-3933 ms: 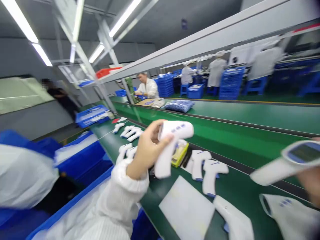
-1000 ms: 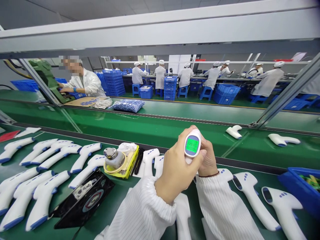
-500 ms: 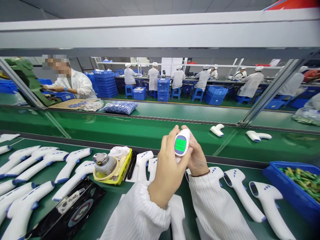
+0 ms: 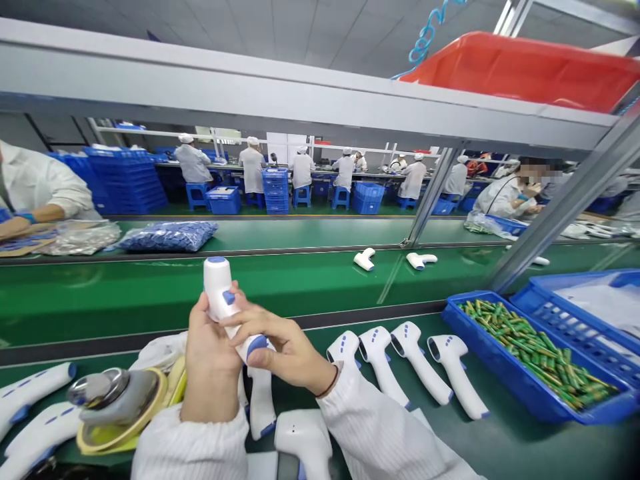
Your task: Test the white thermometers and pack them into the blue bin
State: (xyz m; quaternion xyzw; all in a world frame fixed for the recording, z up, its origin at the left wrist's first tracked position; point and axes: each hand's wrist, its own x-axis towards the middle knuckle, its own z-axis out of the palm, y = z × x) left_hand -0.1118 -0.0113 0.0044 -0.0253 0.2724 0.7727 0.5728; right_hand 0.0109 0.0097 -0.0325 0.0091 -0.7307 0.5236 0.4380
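Both hands hold a white infrared thermometer gun [image 4: 217, 283] with blue trim, raised above the bench. My left hand [image 4: 210, 360] is wrapped round its body from the left. My right hand [image 4: 285, 340] grips the handle near the blue end cap [image 4: 257, 345], fingers over it. The thermometer's nose points up and its screen is out of sight. Below my hands lie more thermometer guns, one on its side [image 4: 304, 437] and another [image 4: 261, 400] partly behind my right hand. Several others stand in a row [image 4: 420, 360] to the right of my right wrist.
At the right, a blue bin [image 4: 530, 360] holds green-and-gold batteries, with a blue basket [image 4: 590, 313] beside it. A metal-topped dispenser bottle [image 4: 107, 393] sits in a yellow tray at left. Beyond the bench runs a green conveyor [image 4: 300, 280] carrying thermometers. Co-workers in white sit farther off.
The view has swung right. The thermometer has been turned from showing its lit green screen to nose up, handle toward my right hand, which has moved onto the handle.
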